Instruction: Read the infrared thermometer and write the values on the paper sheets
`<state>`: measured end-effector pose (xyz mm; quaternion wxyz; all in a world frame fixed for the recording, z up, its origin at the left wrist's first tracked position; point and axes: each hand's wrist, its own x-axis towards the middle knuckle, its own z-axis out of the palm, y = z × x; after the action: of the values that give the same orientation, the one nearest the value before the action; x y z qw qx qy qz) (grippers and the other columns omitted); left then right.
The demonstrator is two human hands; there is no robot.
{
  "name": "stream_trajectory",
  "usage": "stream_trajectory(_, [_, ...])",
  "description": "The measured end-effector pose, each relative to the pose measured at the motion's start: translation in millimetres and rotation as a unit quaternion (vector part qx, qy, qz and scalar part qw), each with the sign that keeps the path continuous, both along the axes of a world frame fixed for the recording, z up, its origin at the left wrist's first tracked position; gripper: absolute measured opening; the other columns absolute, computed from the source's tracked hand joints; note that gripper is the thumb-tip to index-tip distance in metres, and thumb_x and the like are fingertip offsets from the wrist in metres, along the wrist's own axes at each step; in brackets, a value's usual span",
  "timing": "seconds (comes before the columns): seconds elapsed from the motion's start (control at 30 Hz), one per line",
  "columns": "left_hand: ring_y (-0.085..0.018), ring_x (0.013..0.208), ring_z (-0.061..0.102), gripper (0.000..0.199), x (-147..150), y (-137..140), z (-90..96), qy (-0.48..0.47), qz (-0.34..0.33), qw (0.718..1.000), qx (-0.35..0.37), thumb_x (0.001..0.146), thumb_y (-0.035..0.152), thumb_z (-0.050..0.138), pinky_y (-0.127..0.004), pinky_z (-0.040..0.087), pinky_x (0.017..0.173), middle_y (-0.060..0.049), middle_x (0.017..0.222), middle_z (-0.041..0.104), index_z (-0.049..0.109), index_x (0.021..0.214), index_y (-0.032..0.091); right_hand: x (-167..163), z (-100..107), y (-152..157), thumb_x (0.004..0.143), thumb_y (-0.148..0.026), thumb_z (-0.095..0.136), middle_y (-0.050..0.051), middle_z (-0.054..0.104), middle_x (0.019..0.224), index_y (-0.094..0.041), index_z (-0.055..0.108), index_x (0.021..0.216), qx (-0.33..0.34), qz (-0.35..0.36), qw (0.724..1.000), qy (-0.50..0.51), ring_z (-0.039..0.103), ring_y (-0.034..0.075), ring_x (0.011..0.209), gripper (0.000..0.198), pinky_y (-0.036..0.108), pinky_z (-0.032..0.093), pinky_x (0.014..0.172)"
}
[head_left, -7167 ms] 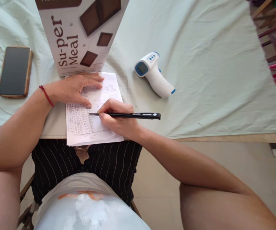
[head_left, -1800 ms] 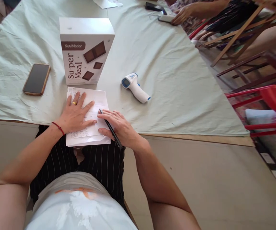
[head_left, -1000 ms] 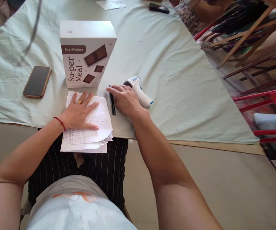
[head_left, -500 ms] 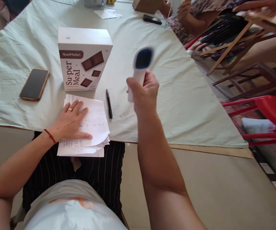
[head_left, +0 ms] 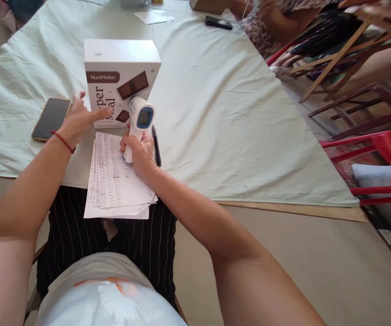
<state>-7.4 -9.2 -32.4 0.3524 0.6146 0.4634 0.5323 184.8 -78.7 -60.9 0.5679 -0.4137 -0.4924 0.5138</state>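
One hard push from the left hand (head_left: 77, 120), its fingers spread at the box (head_left: 119, 68), maybe touching, could tip it over. The right hand (head_left: 142, 155) has its fingers curled round the thermometer (head_left: 139, 117); if they bump the pen (head_left: 156, 147) just beside them, it could roll away.

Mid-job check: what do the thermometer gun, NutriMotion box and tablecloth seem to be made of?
Thermometer gun: probably hard plastic, smooth and white, by its moulded curves.
NutriMotion box: likely smooth printed card, by its flat faces and crisp edges.
Tablecloth: apparently matte fabric, by its soft creases; fibre unclear.
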Motion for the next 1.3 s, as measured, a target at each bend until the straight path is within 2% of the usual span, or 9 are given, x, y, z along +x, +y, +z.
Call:
stream_trajectory(0.1, [-0.021, 0.121, 0.063, 0.091, 10.4, 35.3, -12.2, -0.001, -0.035, 0.999, -0.015, 0.056, 0.065, 0.1, -0.039, 0.057, 0.097, 0.003, 0.117, 0.067, 0.051, 0.12, 0.025, -1.7, 0.3, -3.9, 0.088, -0.049, 0.067, -0.01, 0.047, 0.059, -0.028, 0.055, 0.097, 0.007, 0.02, 0.999, -0.05, 0.05, 0.013, 0.054, 0.026, 0.029, 0.044, 0.057])
stream_trajectory(0.23, [-0.017, 0.119, 0.057, 0.082, 16.6, 43.3, -11.3, -0.044, -0.007, 0.999, -0.017, 0.079, 0.077, 0.083, -0.037, 0.05, 0.103, 0.002, 0.114, 0.065, 0.046, 0.122, 0.017, -2.8, 3.3, -8.0, 0.088, -0.06, 0.067, -0.009, 0.045, 0.06, -0.027, 0.058, 0.095, 0.012, 0.019, 0.999, -0.036, 0.05, 0.012, 0.053, 0.035, 0.029, 0.042, 0.056])
stream_trajectory(0.33, [-0.023, 0.12, 0.061, 0.074, 16.9, 16.5, 3.5, -0.067, -0.048, 0.995, -0.049, 0.084, 0.077, 0.078, -0.044, 0.053, 0.105, 0.001, 0.11, 0.069, 0.051, 0.117, 0.017, 2.2, 17.4, -15.5, 0.086, -0.059, 0.069, -0.009, 0.045, 0.06, -0.027, 0.058, 0.094, 0.056, 0.018, 0.998, 0.029, 0.049, 0.012, 0.055, 0.035, 0.031, 0.044, 0.058])
stream_trajectory(0.43, [-0.031, 0.123, 0.065, 0.066, 21.6, -33.5, 16.6, -0.096, -0.086, 0.99, -0.064, 0.082, 0.069, 0.085, -0.052, 0.057, 0.103, -0.001, 0.112, 0.074, 0.06, 0.119, 0.02, 14.1, 37.4, -36.5, 0.085, -0.055, 0.07, -0.007, 0.046, 0.061, -0.027, 0.058, 0.093, 0.085, 0.054, 0.993, 0.061, 0.049, 0.013, 0.056, 0.031, 0.032, 0.043, 0.058])
stream_trajectory(0.57, [-0.033, 0.12, 0.071, 0.063, 30.6, -98.0, 19.1, -0.142, -0.066, 0.986, -0.057, 0.079, 0.069, 0.086, -0.048, 0.063, 0.097, -0.004, 0.117, 0.076, 0.066, 0.114, 0.02, 30.8, 53.6, -87.8, 0.085, -0.046, 0.069, -0.007, 0.048, 0.06, -0.025, 0.061, 0.094, -0.004, 0.131, 0.989, 0.07, 0.046, 0.012, 0.053, 0.024, 0.031, 0.039, 0.054])
stream_trajectory(0.67, [-0.031, 0.107, 0.076, 0.061, 31.0, -122.8, 12.0, -0.141, -0.034, 0.988, -0.057, 0.077, 0.066, 0.09, -0.044, 0.066, 0.089, -0.007, 0.113, 0.078, 0.068, 0.11, 0.02, 33.3, 49.8, -129.6, 0.085, -0.043, 0.069, -0.006, 0.052, 0.063, -0.025, 0.057, 0.089, -0.088, 0.158, 0.982, 0.059, 0.049, 0.012, 0.054, 0.022, 0.031, 0.039, 0.054])
stream_trajectory(0.9, [-0.027, 0.096, 0.078, 0.056, 20.3, -126.6, -10.3, -0.104, -0.042, 0.994, -0.004, 0.08, 0.064, 0.089, -0.035, 0.066, 0.078, -0.007, 0.108, 0.079, 0.074, 0.111, 0.02, 13.5, 24.2, -177.7, 0.086, -0.045, 0.072, -0.006, 0.048, 0.063, -0.025, 0.052, 0.086, -0.129, 0.066, 0.987, 0.063, 0.045, 0.011, 0.056, 0.028, 0.031, 0.039, 0.056])
stream_trajectory(1.1, [-0.023, 0.093, 0.078, 0.05, 17.1, -126.0, -16.9, -0.093, -0.032, 0.994, 0.038, 0.08, 0.06, 0.091, -0.032, 0.065, 0.079, -0.004, 0.105, 0.079, 0.077, 0.11, 0.022, 9.6, 24.9, -177.7, 0.085, -0.045, 0.073, -0.004, 0.055, 0.071, -0.023, 0.059, 0.09, -0.11, 0.04, 0.992, 0.049, 0.05, 0.013, 0.063, 0.026, 0.033, 0.042, 0.063])
stream_trajectory(1.3, [-0.024, 0.091, 0.076, 0.053, 16.0, -126.5, -16.0, -0.066, -0.023, 0.997, 0.042, 0.081, 0.064, 0.089, -0.035, 0.065, 0.081, -0.006, 0.103, 0.078, 0.076, 0.108, 0.02, 5.2, 28.2, -171.7, 0.075, -0.047, 0.083, -0.005, 0.059, 0.071, -0.025, 0.06, 0.095, -0.163, 0.065, 0.981, 0.077, 0.053, 0.013, 0.061, 0.037, 0.033, 0.045, 0.062])
